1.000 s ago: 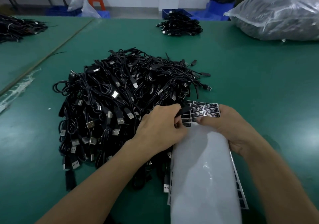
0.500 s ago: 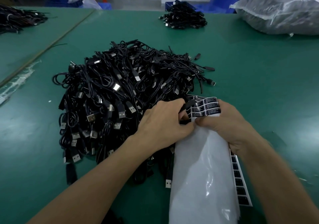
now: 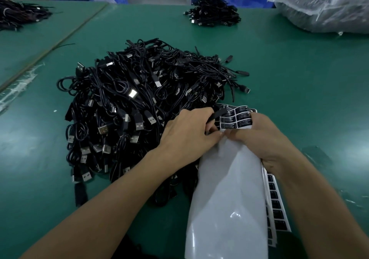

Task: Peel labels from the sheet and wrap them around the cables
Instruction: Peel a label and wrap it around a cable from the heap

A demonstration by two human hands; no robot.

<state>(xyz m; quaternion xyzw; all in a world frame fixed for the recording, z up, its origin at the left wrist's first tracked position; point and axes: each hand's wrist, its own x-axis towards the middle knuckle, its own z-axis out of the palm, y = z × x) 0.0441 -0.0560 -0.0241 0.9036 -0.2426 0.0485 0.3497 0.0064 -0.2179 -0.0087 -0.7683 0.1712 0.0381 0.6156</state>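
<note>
A big heap of black USB cables (image 3: 139, 107) lies on the green table (image 3: 299, 91). A long label sheet (image 3: 229, 198) runs from the heap's right edge toward me, its glossy white backing folded over; black printed labels (image 3: 237, 119) show at its far end and along its right edge. My right hand (image 3: 261, 139) grips the sheet just below the far labels. My left hand (image 3: 189, 135) holds a black cable piece (image 3: 217, 114) and pinches at the sheet's fold beside my right thumb. Whether a label is between the fingers is hidden.
A smaller pile of black cables (image 3: 213, 13) sits at the far middle. A large clear plastic bag of cables (image 3: 323, 7) lies far right. Another cable pile (image 3: 18, 14) is at far left. A table seam (image 3: 52, 47) runs diagonally, with crumpled clear tape (image 3: 18, 85) near it.
Both hands have stayed together at the sheet's far end. The fold sits higher, so fewer label rows show above my right hand, and my left fingers have closed in on the fold.
</note>
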